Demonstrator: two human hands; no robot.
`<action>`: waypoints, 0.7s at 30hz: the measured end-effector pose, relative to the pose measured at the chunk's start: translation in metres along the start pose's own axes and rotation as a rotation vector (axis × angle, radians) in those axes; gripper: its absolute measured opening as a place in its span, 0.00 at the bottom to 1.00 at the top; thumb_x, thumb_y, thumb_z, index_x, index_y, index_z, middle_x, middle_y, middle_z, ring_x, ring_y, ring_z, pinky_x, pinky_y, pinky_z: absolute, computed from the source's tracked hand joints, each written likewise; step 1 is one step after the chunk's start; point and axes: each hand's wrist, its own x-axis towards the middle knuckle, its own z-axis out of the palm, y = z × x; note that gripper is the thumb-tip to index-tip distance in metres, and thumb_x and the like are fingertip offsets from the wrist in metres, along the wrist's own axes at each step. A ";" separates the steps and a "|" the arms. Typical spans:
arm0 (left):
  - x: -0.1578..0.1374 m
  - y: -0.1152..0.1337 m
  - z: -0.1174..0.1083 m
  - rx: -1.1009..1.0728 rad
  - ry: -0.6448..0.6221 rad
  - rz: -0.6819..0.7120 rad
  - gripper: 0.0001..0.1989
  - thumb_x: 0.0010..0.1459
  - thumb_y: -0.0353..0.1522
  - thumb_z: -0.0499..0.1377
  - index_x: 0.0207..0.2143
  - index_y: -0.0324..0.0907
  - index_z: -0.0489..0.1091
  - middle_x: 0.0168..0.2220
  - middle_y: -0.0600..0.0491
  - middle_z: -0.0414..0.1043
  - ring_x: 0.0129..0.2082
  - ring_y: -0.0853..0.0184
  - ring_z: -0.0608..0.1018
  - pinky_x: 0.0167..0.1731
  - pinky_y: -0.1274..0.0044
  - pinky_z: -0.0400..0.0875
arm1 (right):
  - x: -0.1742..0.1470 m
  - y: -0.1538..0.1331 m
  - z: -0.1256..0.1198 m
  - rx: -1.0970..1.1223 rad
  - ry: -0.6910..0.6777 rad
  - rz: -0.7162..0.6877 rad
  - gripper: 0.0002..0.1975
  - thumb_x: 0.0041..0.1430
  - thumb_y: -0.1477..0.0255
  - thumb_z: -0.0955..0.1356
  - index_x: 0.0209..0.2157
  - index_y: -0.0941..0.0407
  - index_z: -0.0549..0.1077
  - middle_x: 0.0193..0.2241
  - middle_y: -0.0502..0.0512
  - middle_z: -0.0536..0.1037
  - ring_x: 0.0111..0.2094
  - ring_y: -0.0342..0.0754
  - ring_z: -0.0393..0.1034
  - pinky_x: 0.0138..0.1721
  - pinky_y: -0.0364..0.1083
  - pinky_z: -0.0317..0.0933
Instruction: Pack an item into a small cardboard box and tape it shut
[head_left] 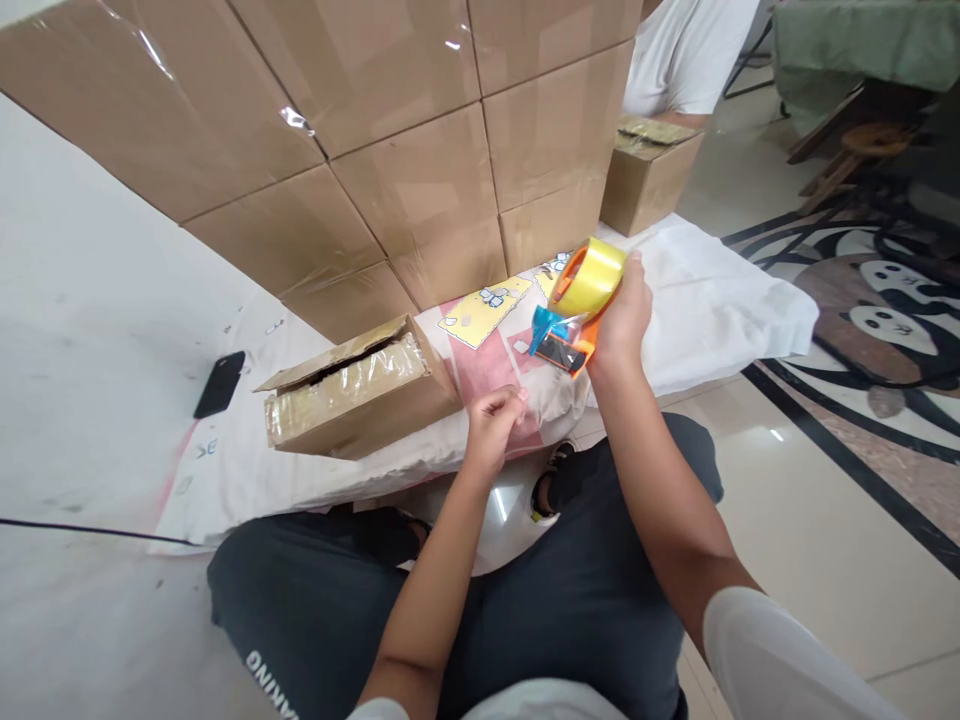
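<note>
While right hand [622,320] grips tape dispenser [577,305] frame centre-right, left hand [491,425] pinches closed, nearer small carton [360,390] lying lengthwise to its left.

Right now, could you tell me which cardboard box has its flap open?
The small box lying alone beside the left hand; the stacked boxes behind are taped shut.

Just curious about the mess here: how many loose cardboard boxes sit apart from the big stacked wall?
2. One small box lies on the sheet near the left hand; another box sits at the far end by a seated person. Others may be hidden behind the stack.
</note>
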 end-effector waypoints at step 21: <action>0.008 -0.005 -0.011 0.266 -0.102 0.322 0.28 0.56 0.55 0.59 0.15 0.44 0.67 0.20 0.52 0.66 0.26 0.65 0.69 0.33 0.70 0.65 | -0.026 -0.005 0.018 0.103 -0.167 0.254 0.27 0.56 0.42 0.64 0.29 0.53 0.70 0.25 0.54 0.76 0.37 0.56 0.77 0.38 0.56 0.75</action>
